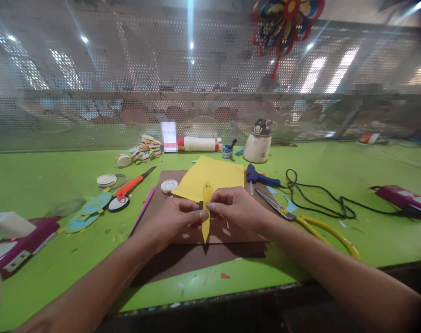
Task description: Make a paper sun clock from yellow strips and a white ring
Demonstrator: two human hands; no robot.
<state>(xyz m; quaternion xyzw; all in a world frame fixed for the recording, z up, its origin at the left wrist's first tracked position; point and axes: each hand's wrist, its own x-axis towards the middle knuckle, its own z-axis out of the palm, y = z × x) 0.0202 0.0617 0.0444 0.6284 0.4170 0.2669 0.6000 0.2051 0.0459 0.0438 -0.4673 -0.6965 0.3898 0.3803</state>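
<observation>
Between both hands, a slim yellow paper cutout (206, 226) stands upright, pointed at its lower end, with two small dark dots like eyes near its top. My left hand (182, 215) pinches its left edge at mid-height. From the other side my right hand (236, 206) grips it between thumb and fingers. Brown sheets (182, 236) lie beneath the hands, with a yellow sheet (210, 171) on top at the back. A round white printed disc (169, 186) rests at the brown sheet's left corner, near a pink stick (143, 210).
Yellow-handled scissors (289, 215) and a blue glue gun (262, 178) with a looping black cord lie right. An orange-handled knife (130, 186), blue paper discs (92, 208) and a maroon power strip (26, 247) are left. Behind stand a white jug (258, 143) and an ink jar (227, 151).
</observation>
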